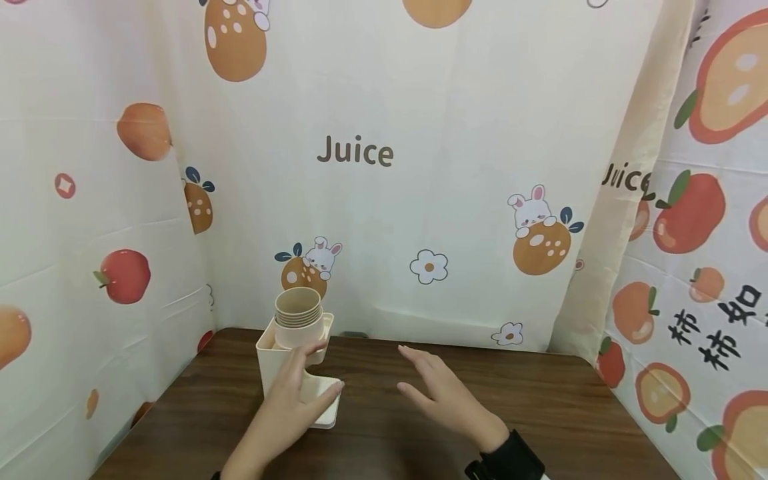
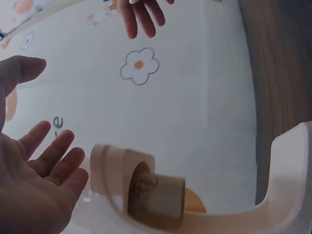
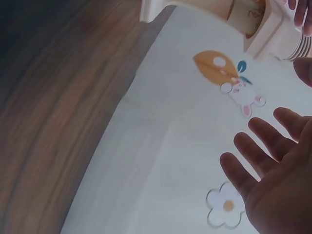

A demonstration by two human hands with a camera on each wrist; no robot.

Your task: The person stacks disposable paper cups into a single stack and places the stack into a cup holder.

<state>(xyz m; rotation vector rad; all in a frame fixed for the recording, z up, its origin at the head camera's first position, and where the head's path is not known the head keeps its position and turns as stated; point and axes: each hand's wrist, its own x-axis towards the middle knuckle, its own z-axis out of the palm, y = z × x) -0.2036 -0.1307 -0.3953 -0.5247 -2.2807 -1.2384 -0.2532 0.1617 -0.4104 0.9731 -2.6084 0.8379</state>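
A cream cup dispenser (image 1: 271, 363) stands at the left of the table, with a stack of paper cups (image 1: 298, 319) in its top. Lower in it, a cup end with brown print (image 2: 163, 197) pokes out of the round opening, seen in the left wrist view. My left hand (image 1: 291, 407) is just in front of the dispenser, fingers spread and thumb apart, and hides part of it in the head view. Over the table to the right, my right hand (image 1: 441, 397) is held up with its fingers extended, palm turned toward the left hand. Neither hand holds anything.
The dark wooden table (image 1: 528, 400) reaches back to a white curtain (image 1: 468, 200) printed with fruit, rabbits and flowers. More printed cloth (image 1: 66, 267) hangs along the left side, and another sheet (image 1: 690, 287) along the right. The dispenser's flat base (image 1: 327, 417) juts forward.
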